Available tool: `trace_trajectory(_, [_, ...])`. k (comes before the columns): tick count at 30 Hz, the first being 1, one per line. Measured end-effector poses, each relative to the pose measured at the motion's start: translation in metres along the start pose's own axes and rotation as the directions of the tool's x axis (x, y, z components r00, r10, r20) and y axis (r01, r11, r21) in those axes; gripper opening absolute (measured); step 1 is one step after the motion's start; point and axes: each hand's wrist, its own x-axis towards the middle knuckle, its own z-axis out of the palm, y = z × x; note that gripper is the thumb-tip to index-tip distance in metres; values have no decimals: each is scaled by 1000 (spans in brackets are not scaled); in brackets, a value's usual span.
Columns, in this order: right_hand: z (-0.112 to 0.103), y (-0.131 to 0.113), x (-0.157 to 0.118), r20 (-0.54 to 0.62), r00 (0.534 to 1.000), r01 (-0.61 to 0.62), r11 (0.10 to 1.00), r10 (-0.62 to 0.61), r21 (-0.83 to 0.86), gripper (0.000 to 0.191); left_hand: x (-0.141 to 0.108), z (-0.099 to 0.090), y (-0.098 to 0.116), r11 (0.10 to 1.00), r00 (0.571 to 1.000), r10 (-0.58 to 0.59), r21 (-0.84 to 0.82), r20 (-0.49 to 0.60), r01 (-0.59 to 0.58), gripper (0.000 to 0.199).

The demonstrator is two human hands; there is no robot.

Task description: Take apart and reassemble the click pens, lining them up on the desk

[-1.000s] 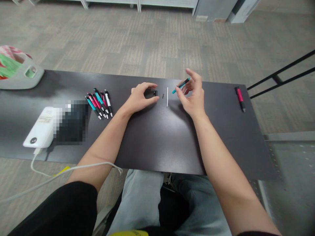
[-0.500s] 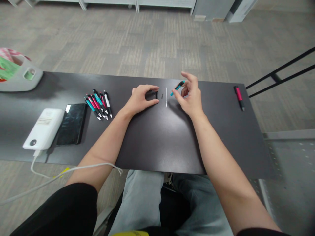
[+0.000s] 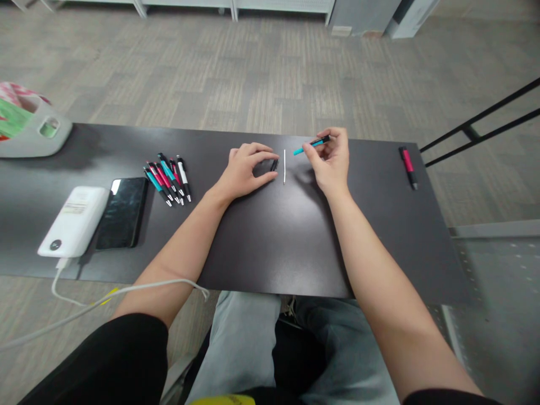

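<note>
My left hand (image 3: 244, 170) rests on the dark table, thumb and index finger curved around a small black pen part (image 3: 274, 165) held between their tips. Just right of those fingertips lies a thin white pen refill (image 3: 284, 167), lengthwise on the tabletop. My right hand (image 3: 332, 163) is closed on a teal-and-black pen barrel (image 3: 311, 145), pinched between thumb and fingers. The barrel's teal end points left, toward the refill. Its other end is partly covered by my fingers.
Several teal, red and white pens (image 3: 169, 179) lie bunched at left. Beside them are a black phone (image 3: 122, 214) and a white power bank (image 3: 73, 220) with a white cable (image 3: 139, 287). A red-and-black pen (image 3: 408, 167) lies near the right edge; a white basket (image 3: 63, 135) stands far left.
My left hand has shifted slightly right with the black part, closer to the refill. My right hand has moved a little right and turned the barrel flatter, its fingers more curled.
</note>
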Motion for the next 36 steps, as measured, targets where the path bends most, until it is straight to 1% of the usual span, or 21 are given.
trace_trajectory(4, [2, 4, 5, -57, 998, -19, 999, 21, 35, 62, -2, 12, 17, 998, 997, -11, 64, -73, 16, 33])
trace_trajectory(8, [1, 4, 9, -57, 998, 9, 1000, -9, 5, 52, -4, 23, 33, 993, 997, -3, 118, -78, 12, 34])
trace_trajectory(10, [0, 7, 11, -69, 997, 28, 1000, -28, 0, 55, -5, 26, 36, 992, 997, 1, 128, -73, 8, 28])
trace_trajectory(13, [-1, 17, 13, -96, 995, 32, 999, -32, -5, 62, -6, 27, 33, 991, 997, 3, 130, -80, 7, 18])
trace_trajectory(16, [-2, 32, 15, -134, 991, 22, 998, -14, 59, 68, -6, 26, 29, 993, 996, 22, 117, -82, -12, 9])
trace_trajectory(20, [0, 51, 19, -223, 975, 51, 979, -5, 200, 81, -6, 28, 28, 994, 996, 68, 88, -53, -63, 11])
trace_trajectory(23, [0, 62, 21, -265, 964, 98, 967, -33, 235, 81, -7, 31, 28, 995, 996, 84, 65, -43, -81, 12])
trace_trajectory(25, [0, 65, 21, -268, 963, 97, 969, -33, 228, 78, -5, 33, 25, 997, 993, 78, 33, -90, -75, 12])
trace_trajectory(28, [-1, 64, 19, -245, 969, 81, 974, -28, 211, 73, 0, 33, 13, 998, 973, 16, -60, -232, -31, 11])
trace_trajectory(30, [-1, 60, 18, -200, 979, 81, 975, -40, 205, 69, 6, 31, -1, 991, 940, -38, -136, -339, -9, 8])
trace_trajectory(32, [-2, 55, 16, -144, 988, 88, 975, -60, 202, 65, 12, 28, -16, 977, 897, -80, -211, -435, -15, 7])
trace_trajectory(34, [-3, 49, 15, -96, 992, 95, 973, -76, 209, 64, 16, 24, -29, 958, 862, -111, -283, -495, -38, 8])
trace_trajectory(36, [-3, 44, 14, -61, 994, 97, 969, -85, 226, 63, 19, 21, -39, 943, 839, -138, -328, -527, -51, 9])
